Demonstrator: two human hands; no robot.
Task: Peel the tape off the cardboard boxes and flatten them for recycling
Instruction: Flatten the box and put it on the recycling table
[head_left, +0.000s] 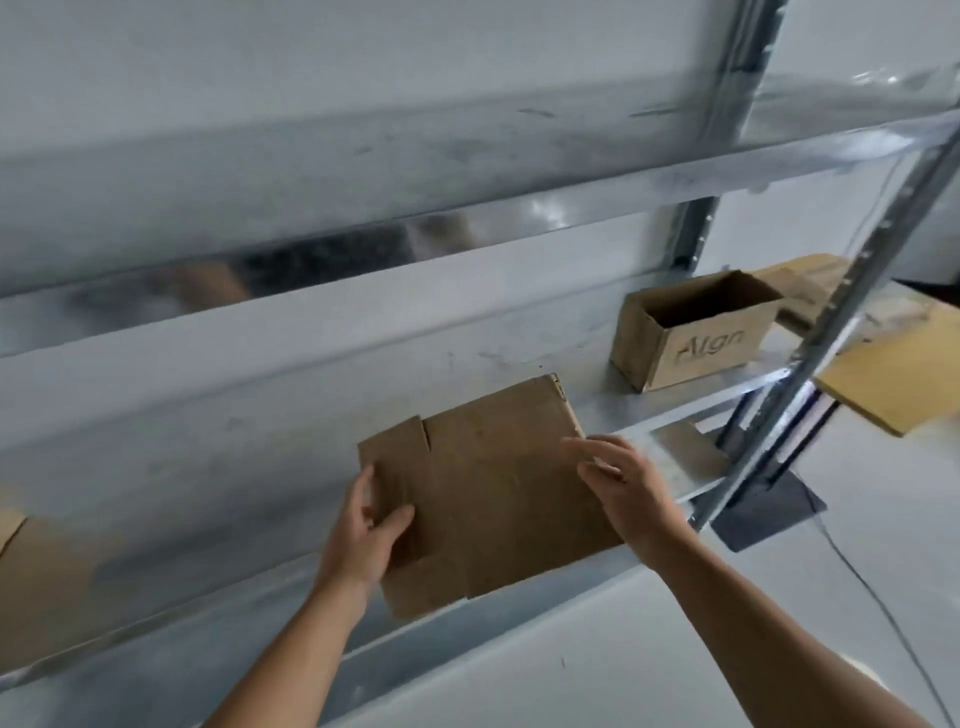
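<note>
A flattened brown cardboard box (483, 488) lies tilted over the front edge of a metal shelf (260, 415). My left hand (366, 535) grips its left edge, thumb on top and fingers underneath. My right hand (623, 486) rests on its right edge with fingers spread over the cardboard. An open, upright cardboard box (691, 332) with printed lettering stands farther right on the same shelf. I see no tape on either box.
A galvanised upright post (810, 353) rises at the shelf's right end on a dark base plate (769, 514). More flat cardboard (898, 379) lies beyond the post. Brown cardboard (36, 571) sits at far left. A cable (872, 597) runs across the pale floor.
</note>
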